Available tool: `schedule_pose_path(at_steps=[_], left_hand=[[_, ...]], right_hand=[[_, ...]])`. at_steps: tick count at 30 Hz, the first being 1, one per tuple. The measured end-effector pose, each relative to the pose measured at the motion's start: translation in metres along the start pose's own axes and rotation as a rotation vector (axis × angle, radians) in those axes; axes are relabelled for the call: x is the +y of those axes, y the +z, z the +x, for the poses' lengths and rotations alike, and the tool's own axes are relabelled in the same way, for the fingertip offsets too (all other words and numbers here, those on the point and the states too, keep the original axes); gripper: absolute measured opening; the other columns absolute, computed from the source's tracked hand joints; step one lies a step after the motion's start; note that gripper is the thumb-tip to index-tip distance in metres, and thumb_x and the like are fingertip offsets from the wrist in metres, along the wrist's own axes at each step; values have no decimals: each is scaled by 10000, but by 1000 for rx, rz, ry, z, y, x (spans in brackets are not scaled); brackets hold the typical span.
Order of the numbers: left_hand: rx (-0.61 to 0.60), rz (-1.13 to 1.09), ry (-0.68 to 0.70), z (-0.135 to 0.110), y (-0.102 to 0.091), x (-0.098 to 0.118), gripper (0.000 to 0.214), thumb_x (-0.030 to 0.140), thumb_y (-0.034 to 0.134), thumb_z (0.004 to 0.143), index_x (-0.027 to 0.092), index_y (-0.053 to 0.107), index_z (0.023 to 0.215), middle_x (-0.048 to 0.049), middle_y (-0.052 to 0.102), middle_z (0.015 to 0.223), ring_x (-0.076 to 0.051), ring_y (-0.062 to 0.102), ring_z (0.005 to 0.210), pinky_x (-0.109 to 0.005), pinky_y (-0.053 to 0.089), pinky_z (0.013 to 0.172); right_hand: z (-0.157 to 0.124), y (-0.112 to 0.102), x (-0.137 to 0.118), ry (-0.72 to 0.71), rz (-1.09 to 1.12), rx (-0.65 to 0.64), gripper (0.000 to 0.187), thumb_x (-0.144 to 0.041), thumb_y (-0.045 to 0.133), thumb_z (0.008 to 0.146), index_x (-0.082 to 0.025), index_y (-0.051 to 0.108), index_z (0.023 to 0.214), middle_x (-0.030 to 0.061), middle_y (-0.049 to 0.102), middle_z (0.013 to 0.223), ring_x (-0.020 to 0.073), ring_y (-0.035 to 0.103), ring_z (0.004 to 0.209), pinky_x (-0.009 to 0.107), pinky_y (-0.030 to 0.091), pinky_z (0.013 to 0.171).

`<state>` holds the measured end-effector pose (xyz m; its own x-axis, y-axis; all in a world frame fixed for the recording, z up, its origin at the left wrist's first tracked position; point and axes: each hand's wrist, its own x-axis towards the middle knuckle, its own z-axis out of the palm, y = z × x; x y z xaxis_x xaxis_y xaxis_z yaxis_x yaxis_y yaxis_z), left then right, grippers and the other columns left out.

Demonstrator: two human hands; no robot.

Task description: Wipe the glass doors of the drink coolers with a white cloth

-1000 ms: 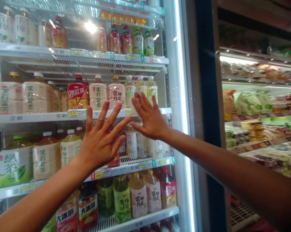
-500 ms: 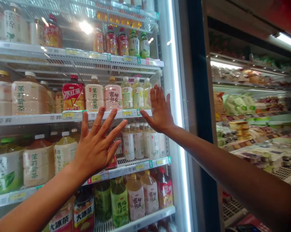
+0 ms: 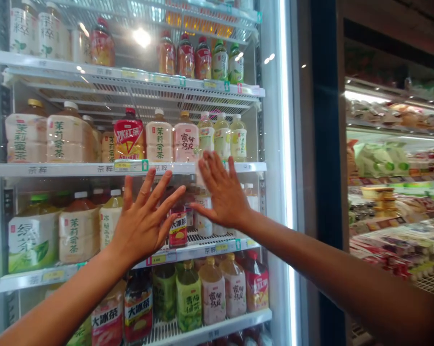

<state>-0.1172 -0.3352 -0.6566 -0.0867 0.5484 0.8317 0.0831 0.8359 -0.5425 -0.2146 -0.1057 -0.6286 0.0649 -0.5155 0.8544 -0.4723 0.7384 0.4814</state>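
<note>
My left hand [image 3: 141, 221] is raised with its fingers spread and nothing in it, back towards me. To its right, my right hand [image 3: 222, 194] is also up and empty, fingers out and thumb pointing left. Both are in front of a lit drinks cooler that appears to have a glass front; whether the palms touch the glass I cannot tell. Between the hands shows a small dark-and-red tea bottle [image 3: 178, 228]. A red iced tea bottle [image 3: 129, 137] and a pink-labelled bottle [image 3: 186, 139] stand above the hands. My right hand partly hides pale bottles on the shelf behind it.
Shelves of bottled tea fill the cooler, with a white shelf edge [image 3: 68, 169] crossing behind my fingertips. A bright light strip [image 3: 287, 144] and a dark post [image 3: 328, 168] border it on the right. Beyond stands an open display of packaged food [image 3: 382, 158].
The view has swung left, so the cooler's left side shows. My right hand has moved lower and closer to my left hand. Both hands stay open.
</note>
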Motion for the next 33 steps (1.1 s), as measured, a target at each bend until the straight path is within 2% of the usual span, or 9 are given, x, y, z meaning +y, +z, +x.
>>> schedule_pose_path(at_steps=[3, 5, 11, 13, 18, 20, 24, 29, 33], left_hand=[[-28, 10, -22, -24, -7, -9, 701, 386, 531, 969, 354, 232, 1603, -3, 87, 1725, -315, -37, 1593, -601, -57, 1278], [-37, 17, -35, -40, -12, -16, 723, 381, 550, 958, 358, 227, 1604, 4, 78, 1727, -333, -56, 1590, -612, -51, 1275], [-57, 41, -116, -71, -39, -39, 762, 360, 569, 949, 387, 185, 1607, 21, 53, 1728, -338, -71, 1589, -622, -67, 1269], [-79, 58, -159, -85, -53, -47, 765, 344, 563, 953, 404, 168, 1606, 37, 23, 1730, -332, -88, 1588, -619, -80, 1267], [-128, 74, -243, -133, -80, -61, 759, 322, 559, 957, 413, 173, 1604, 38, 6, 1732, -332, -88, 1590, -619, -98, 1261], [-154, 66, -254, -148, -82, -63, 759, 329, 559, 959, 417, 168, 1603, 37, 9, 1731, -322, -91, 1590, -614, -106, 1262], [-152, 48, -309, -168, -78, -57, 762, 312, 564, 956, 425, 172, 1600, 44, 4, 1729, -298, -97, 1591, -606, -101, 1268], [-162, 0, -457, -201, -71, -20, 780, 258, 569, 941, 382, 180, 1606, -1, 2, 1727, -320, -85, 1592, -682, -56, 1251], [-189, -62, -578, -228, -62, 17, 779, 214, 557, 933, 365, 190, 1603, -40, 3, 1724, -345, -83, 1588, -749, -24, 1220]], right_hand=[[-16, 1, -43, -281, 59, -107, 1030, -796, 383, 912, -113, 83, 1623, 126, 219, 1700, 293, 34, 1601, 585, 21, 1301], [-10, 1, -59, -358, 81, -120, 994, -779, 388, 921, -107, 150, 1615, 116, 276, 1683, 286, 63, 1599, 576, 20, 1306], [44, 4, -77, -133, 83, 22, 1049, -787, 404, 911, -82, 82, 1618, 163, 196, 1701, 322, 33, 1598, 613, -4, 1286], [32, 8, -92, -194, 104, 6, 1056, -801, 409, 901, -66, 139, 1609, 176, 237, 1687, 322, 33, 1597, 602, -6, 1289], [-12, 19, -130, -560, 183, -52, 962, -796, 322, 934, -75, 303, 1570, 116, 419, 1615, 284, 113, 1586, 550, -41, 1302], [-6, 20, -139, -518, 183, -37, 944, -783, 318, 945, -83, 290, 1578, 111, 414, 1619, 272, 115, 1587, 540, -58, 1300], [4, 24, -166, -169, 167, -18, 1032, -813, 364, 910, -73, 189, 1609, 150, 315, 1662, 304, 62, 1596, 593, -21, 1290], [-57, 34, -232, -220, 243, -59, 866, -713, 390, 962, -109, 321, 1579, 100, 488, 1571, 258, 126, 1591, 545, 52, 1306], [-70, 37, -263, 0, 224, -55, 705, -488, 444, 1008, -111, 307, 1587, 106, 441, 1601, 256, 106, 1596, 558, -27, 1294]])
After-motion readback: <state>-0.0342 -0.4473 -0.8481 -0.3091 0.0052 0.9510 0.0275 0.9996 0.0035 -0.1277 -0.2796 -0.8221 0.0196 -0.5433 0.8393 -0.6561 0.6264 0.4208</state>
